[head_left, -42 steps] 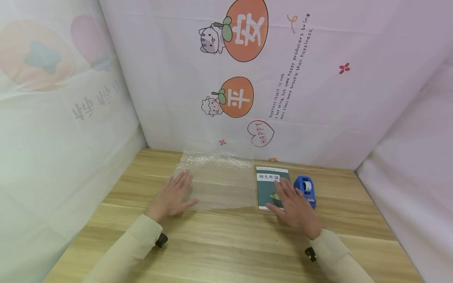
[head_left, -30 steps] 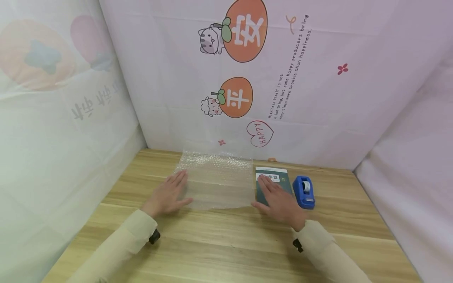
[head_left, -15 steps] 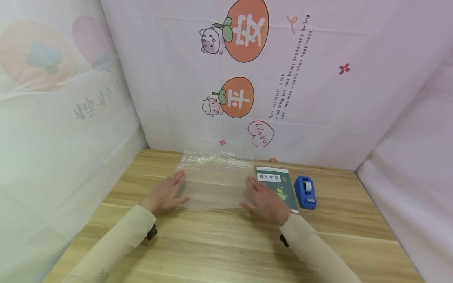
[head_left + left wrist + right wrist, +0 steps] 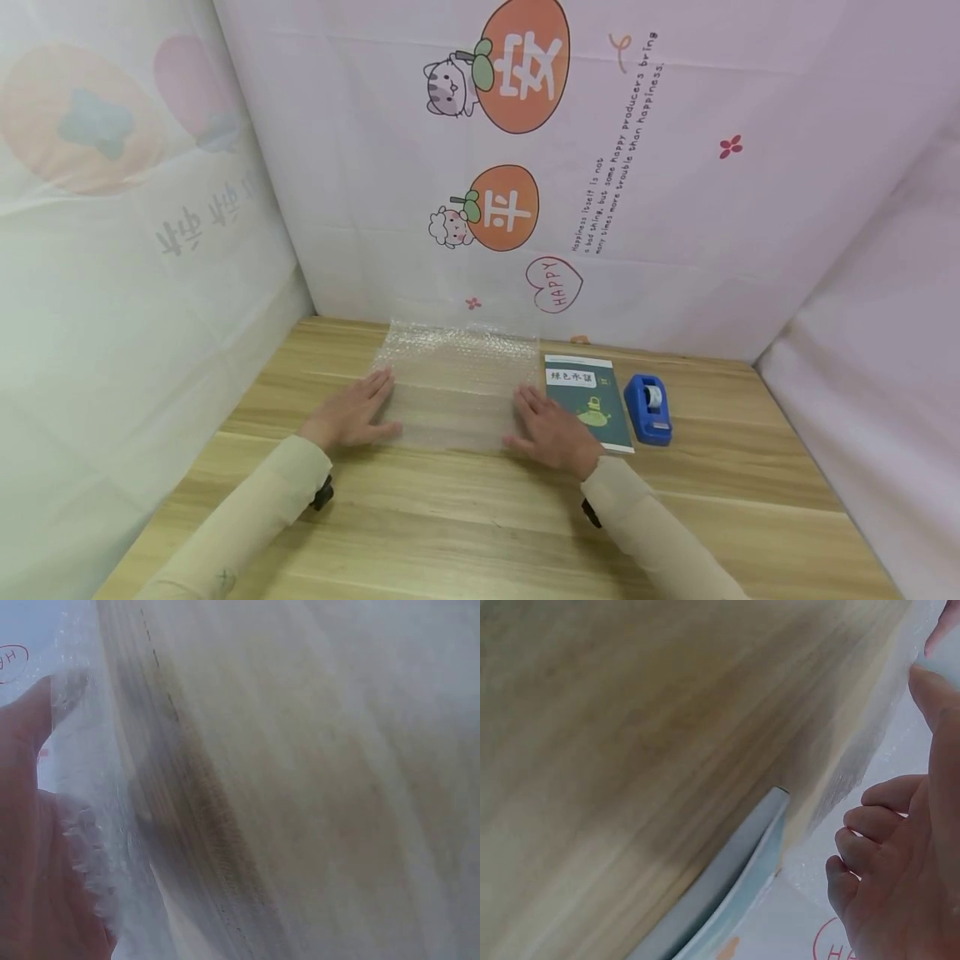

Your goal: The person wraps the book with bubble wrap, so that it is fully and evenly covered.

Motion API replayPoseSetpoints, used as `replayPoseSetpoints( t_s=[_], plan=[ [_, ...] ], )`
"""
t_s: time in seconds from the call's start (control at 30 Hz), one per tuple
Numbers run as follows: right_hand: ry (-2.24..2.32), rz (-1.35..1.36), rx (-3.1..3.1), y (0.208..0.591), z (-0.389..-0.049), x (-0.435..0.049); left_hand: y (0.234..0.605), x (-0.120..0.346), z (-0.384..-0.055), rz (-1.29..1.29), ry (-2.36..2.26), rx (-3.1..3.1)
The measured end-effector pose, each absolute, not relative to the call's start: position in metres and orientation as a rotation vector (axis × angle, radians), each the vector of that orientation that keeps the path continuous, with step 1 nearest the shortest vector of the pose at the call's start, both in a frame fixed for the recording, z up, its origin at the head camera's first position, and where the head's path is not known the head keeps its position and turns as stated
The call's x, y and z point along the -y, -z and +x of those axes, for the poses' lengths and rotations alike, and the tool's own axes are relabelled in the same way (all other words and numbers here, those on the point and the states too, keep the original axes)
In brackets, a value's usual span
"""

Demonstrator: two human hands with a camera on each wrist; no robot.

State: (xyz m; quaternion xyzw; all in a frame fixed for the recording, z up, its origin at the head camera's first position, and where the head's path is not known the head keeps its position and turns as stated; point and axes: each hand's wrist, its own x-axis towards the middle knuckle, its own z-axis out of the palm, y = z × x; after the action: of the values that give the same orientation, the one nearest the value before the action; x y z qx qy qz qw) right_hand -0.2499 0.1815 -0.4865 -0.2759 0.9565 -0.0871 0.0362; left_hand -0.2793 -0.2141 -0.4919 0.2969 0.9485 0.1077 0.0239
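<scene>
A clear sheet of bubble wrap lies flat on the wooden table near its back edge. At its left edge rests my left hand, with the fingers extended and the thumb apart. In the left wrist view, the bubbly edge of the wrap passes right beside the palm and thumb. On the sheet's right edge lies my right hand, its fingers forward and the thumb spread. The right wrist view shows that hand's fingers slightly bent, with nothing gripped. Just right of this hand is a green booklet with a white label.
A blue tape dispenser stands to the right of the booklet. Printed cloth hangs as a wall behind the table, and more cloth hangs along both sides.
My right hand has moved left, off the booklet and onto the wrap's right edge, uncovering the booklet. My left hand has shifted slightly left. The wrap lies where it was.
</scene>
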Motion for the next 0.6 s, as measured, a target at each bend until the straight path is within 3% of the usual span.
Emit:
replayPoseSetpoints(
  t_s=[0.6],
  plan=[
    [0.215, -0.791, -2.893, 0.5, -0.25, -0.18, 0.494, 0.212, -0.276, 0.8, -0.326, -2.831]
  ],
)
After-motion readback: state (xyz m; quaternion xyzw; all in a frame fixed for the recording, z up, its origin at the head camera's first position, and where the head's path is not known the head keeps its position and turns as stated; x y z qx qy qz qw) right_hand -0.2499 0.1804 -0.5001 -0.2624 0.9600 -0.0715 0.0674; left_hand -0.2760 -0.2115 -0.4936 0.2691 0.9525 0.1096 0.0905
